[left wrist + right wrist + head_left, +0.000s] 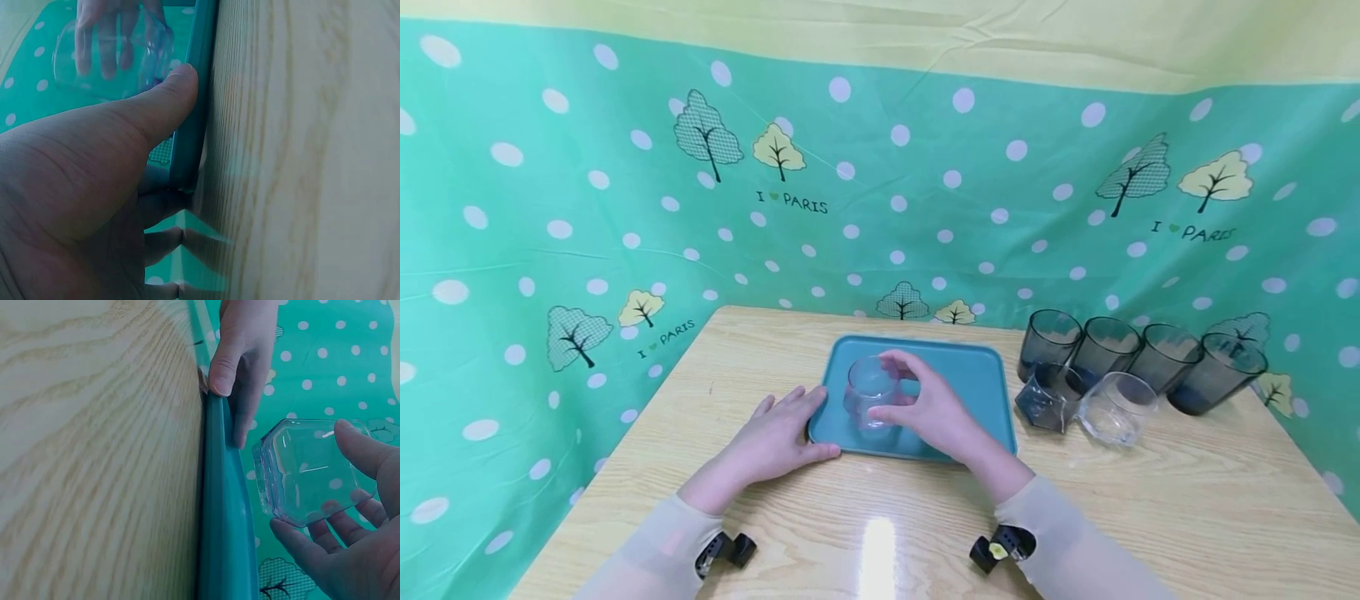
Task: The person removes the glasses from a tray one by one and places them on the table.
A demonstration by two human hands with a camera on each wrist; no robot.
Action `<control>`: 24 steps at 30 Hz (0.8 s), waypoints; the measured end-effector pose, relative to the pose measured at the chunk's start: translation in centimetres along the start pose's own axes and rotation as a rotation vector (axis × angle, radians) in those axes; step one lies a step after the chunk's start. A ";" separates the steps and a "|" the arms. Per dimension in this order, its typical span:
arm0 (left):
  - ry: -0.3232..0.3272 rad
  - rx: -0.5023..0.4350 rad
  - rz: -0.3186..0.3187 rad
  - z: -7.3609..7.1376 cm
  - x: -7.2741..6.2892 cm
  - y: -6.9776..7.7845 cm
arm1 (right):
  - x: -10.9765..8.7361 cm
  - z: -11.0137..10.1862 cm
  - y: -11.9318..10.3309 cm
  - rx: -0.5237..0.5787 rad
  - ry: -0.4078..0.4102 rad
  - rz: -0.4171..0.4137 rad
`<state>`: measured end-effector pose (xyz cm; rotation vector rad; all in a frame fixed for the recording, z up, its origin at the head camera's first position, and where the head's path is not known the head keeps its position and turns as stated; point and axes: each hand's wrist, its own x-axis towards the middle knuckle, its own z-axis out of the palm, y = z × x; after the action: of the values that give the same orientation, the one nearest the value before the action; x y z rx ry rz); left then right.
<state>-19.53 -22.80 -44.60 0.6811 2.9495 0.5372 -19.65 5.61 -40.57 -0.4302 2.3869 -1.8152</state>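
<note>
My right hand holds a clear faceted glass upright over the left part of a blue-green tray. In the right wrist view the thumb is on one side of that glass and the fingers are on the other, close to its thick base. At the tray's front left corner rests my left hand, its fingers fairly straight along the left side. The left wrist view shows its thumb lying against the front rim.
Several tall smoky glasses stand in a row at the table's back right. In front of them are a dark faceted glass and a tilted clear glass. A polka-dot cloth hangs behind the wooden table.
</note>
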 end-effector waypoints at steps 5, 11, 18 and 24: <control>-0.001 -0.004 -0.009 0.0 0.0 0.0 | -1.2 -1.7 -0.6 -0.024 0.024 0.025; -0.004 -0.003 -0.013 -0.1 0.0 0.1 | -3.0 -4.6 -0.6 -0.045 0.034 0.024; -0.007 0.000 -0.006 0.0 0.1 -0.1 | -6.3 -8.6 -1.0 -0.094 0.072 0.046; -0.003 0.006 0.003 0.1 0.2 -0.3 | -9.3 -11.9 -1.1 -0.133 0.121 0.073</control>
<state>-19.80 -22.89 -44.82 0.6866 2.9490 0.5273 -13.64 19.07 -37.01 -0.2481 2.5773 -1.7048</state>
